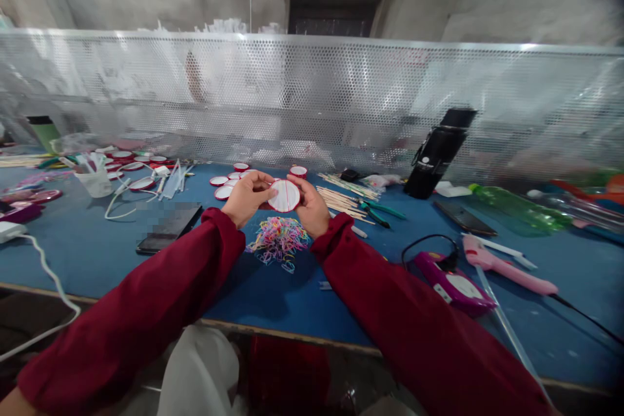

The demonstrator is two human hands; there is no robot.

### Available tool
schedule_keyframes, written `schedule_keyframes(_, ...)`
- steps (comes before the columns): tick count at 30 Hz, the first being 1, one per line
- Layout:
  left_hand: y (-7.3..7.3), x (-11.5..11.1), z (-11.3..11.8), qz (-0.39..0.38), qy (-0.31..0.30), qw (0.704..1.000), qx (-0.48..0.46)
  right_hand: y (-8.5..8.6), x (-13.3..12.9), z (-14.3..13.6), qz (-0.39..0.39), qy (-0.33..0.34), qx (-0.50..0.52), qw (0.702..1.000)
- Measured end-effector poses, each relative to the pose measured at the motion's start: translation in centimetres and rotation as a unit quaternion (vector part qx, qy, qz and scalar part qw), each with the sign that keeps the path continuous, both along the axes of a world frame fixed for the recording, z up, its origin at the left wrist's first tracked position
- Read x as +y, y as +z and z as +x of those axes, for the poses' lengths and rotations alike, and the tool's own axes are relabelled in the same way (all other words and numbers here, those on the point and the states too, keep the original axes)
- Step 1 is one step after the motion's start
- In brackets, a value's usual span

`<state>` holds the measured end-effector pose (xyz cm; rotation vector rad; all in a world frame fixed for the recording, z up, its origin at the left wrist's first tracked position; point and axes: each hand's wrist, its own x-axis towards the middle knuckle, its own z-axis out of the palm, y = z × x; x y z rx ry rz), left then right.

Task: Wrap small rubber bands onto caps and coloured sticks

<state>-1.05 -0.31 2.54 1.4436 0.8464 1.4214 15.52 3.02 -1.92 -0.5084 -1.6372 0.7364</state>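
Between my two hands is a round white disc with a red rim (pixel 285 196), held up over the blue table with its white face toward me. A thin reddish line runs down across that face. My left hand (pixel 247 197) grips its left edge, thumb at the front. On the right edge, my right hand (pixel 312 207) is closed around it, fingers partly hidden behind. Just below the disc lies a heap of small multicoloured rubber bands (pixel 279 240). Several similar red-rimmed discs (pixel 224 192) rest on the table behind my left hand.
Wooden sticks (pixel 341 200) and green-handled pliers (pixel 377 213) lie right of my hands. Farther right are a black bottle (pixel 439 155), a phone (pixel 465 218), a purple box (pixel 455 283) and a pink glue gun (pixel 507 266). Leftward are a dark tablet (pixel 170 227) and a white cup (pixel 93 181).
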Motion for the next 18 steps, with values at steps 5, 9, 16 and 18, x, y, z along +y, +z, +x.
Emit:
schedule_keyframes(5,0.0,0.1,-0.1,0.007,0.008,1.000,0.006,0.2,0.1,0.1,0.005,-0.004,-0.009,1.000)
schedule_keyframes(9,0.0,0.1,-0.1,0.013,0.007,1.000,0.010,0.7,-0.3,0.4,0.042,-0.022,-0.054,0.997)
schedule_keyframes(16,-0.3,0.3,-0.2,0.022,0.016,1.000,0.011,0.7,-0.7,0.4,0.086,-0.105,-0.097,0.986)
schedule_keyframes(18,-0.3,0.3,-0.2,0.025,0.022,0.999,0.015,0.6,-0.9,0.2,0.050,-0.086,-0.090,0.991)
